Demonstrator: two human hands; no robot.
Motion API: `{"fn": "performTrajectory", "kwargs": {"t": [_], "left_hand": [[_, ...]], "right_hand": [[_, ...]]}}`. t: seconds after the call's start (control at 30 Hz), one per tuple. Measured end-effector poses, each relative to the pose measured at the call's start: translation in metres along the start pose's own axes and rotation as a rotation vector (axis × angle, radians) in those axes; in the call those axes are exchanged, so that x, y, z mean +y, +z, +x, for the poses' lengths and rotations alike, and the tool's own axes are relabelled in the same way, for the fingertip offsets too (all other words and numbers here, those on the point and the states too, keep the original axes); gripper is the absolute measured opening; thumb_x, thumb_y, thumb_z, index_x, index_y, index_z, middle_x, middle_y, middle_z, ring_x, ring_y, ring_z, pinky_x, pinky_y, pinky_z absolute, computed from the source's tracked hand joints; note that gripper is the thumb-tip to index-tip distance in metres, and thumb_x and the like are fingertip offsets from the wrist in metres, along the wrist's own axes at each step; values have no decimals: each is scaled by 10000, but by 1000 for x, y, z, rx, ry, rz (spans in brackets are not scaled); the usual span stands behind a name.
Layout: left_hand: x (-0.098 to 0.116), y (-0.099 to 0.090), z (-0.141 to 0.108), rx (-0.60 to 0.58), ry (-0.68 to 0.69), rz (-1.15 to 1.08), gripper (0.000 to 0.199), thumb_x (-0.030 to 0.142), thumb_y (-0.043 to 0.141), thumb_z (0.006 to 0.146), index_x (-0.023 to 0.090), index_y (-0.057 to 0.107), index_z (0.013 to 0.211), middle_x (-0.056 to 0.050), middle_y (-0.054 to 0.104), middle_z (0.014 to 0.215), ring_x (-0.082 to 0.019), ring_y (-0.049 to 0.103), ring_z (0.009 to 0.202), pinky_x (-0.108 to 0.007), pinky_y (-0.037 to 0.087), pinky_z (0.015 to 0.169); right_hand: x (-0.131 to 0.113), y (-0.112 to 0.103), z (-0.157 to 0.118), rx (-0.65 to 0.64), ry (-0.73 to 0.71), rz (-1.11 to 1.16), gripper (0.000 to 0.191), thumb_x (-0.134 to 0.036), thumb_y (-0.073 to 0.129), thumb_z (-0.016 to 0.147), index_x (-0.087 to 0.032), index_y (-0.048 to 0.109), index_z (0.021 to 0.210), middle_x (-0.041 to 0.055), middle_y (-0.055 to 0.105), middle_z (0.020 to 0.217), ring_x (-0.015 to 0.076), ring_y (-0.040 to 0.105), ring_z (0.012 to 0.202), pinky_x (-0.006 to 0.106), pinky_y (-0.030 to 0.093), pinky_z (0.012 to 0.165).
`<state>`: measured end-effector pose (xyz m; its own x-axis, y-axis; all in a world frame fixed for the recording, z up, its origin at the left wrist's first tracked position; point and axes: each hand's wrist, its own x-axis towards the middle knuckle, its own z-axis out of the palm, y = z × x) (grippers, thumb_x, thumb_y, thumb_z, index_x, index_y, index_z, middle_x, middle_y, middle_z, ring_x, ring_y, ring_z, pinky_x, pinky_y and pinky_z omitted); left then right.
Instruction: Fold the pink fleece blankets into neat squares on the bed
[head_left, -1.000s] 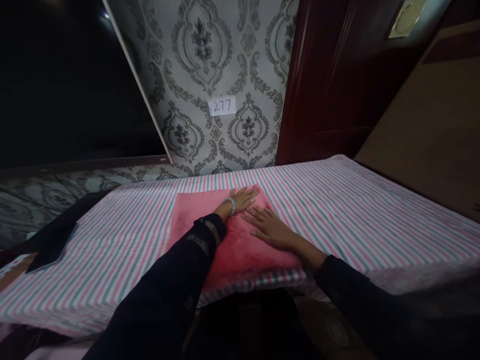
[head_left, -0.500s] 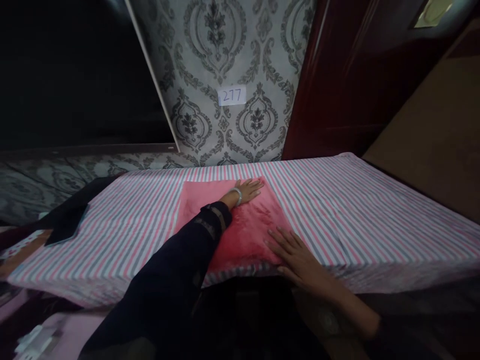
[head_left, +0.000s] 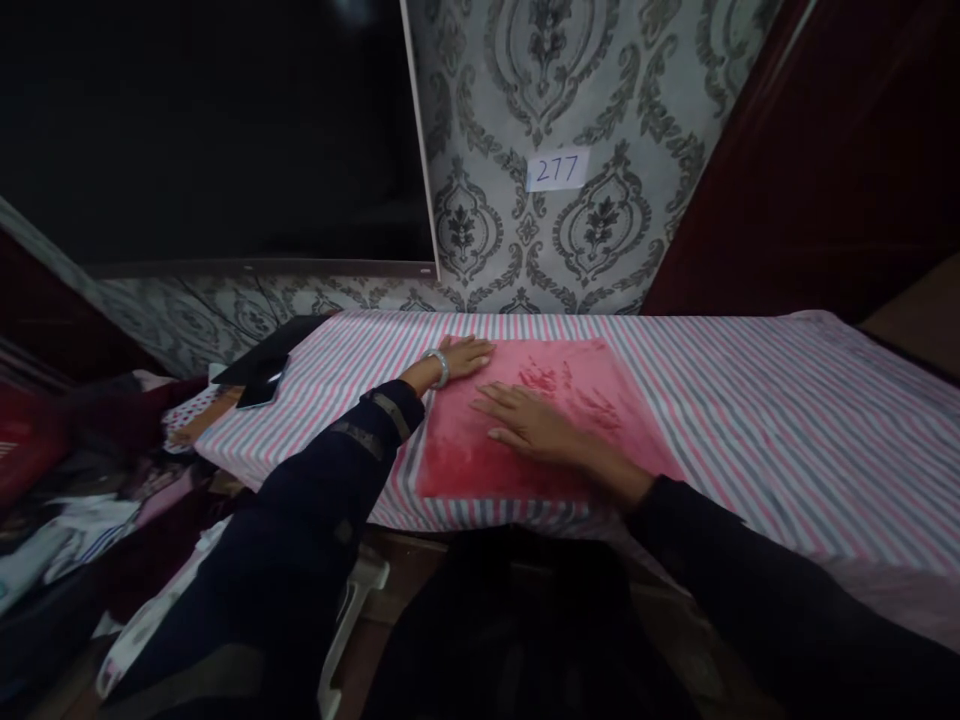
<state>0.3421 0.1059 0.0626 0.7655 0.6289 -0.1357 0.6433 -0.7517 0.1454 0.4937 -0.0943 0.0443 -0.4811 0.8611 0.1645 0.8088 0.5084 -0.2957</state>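
A square of plush pink-red cloth (head_left: 517, 465) lies flat on a tabletop covered by a striped cloth (head_left: 750, 410). Darker brushed marks show in its pile near the middle and right. My left hand (head_left: 466, 355), with a bangle at the wrist, rests flat on the far left corner, fingers pointing right. Closer to me, my right hand (head_left: 529, 420) lies over the plush cloth's left-middle part, its fingers stretched out toward the left. Neither hand grips anything.
A large dark television (head_left: 225, 140) hangs at the left, above the table. A phone (head_left: 264, 382) lies at the table's left end. Heaped clothes (head_left: 82, 535) are at the lower left. A paper marked 277 (head_left: 558, 169) is stuck to the patterned wall.
The view has turned left. My left hand has moved from the plush cloth's far right corner to its far left. My right hand has shifted from the near right edge leftward across it.
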Motion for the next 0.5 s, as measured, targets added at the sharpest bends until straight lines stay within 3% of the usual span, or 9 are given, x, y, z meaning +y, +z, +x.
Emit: {"fn": "performTrajectory", "kwargs": {"t": [0.13,0.3,0.5], "left_hand": [[-17,32,-6,69,-27,-67,554,446,275,1023,338,348,1562,27,219,1687,-227,108,1571,-518,96,1264],[-31,57,6,154,35,-151,568,503,248,1027,313,417,1535,14,319,1655,-220,176,1558,-465,133,1276],[-33,62,8,206,26,-195,553,484,258,1030,310,439,1522,8,342,1645,-223,187,1555,-474,141,1275]], "right_hand": [[-6,27,30,-76,-47,-50,646,-559,402,1037,-243,334,1595,106,211,1671,352,180,1534,597,136,1232],[-11,46,13,-74,-87,-108,651,-557,416,1033,-271,295,1606,60,170,1684,328,116,1550,577,104,1243],[-33,54,-10,-97,-131,-75,680,-553,504,1000,-318,293,1602,23,142,1692,303,5,1561,597,-1,1239]]}}
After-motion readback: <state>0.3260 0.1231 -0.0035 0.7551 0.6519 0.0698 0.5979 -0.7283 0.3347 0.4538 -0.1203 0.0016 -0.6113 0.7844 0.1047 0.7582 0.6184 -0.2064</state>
